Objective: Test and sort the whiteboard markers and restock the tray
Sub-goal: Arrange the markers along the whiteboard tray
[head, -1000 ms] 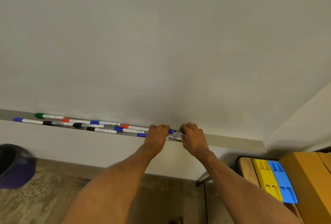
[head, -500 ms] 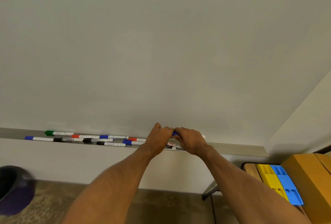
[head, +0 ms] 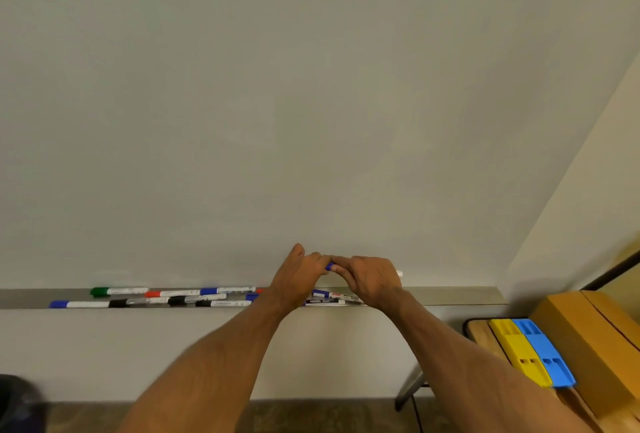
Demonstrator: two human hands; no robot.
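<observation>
Hovering just above the long grey metal tray (head: 450, 295), a blue-capped white whiteboard marker (head: 329, 266) is gripped by both hands: its cap end is pinched by the left hand (head: 298, 276), its barrel is wrapped by the right hand (head: 370, 282). More capped markers (head: 173, 293) are seen lying in the tray.

A wooden worktop (head: 479, 332) with a dark rim stands at lower right on a metal leg (head: 410, 389). A yellow slotted holder (head: 516, 349) and a blue slotted holder (head: 543, 353) lie on it side by side, touching. A cardboard box (head: 588, 346) sits just beside the blue holder. A dark container (head: 17, 405) occupies the lower left corner, on the brown floor (head: 311, 418).
</observation>
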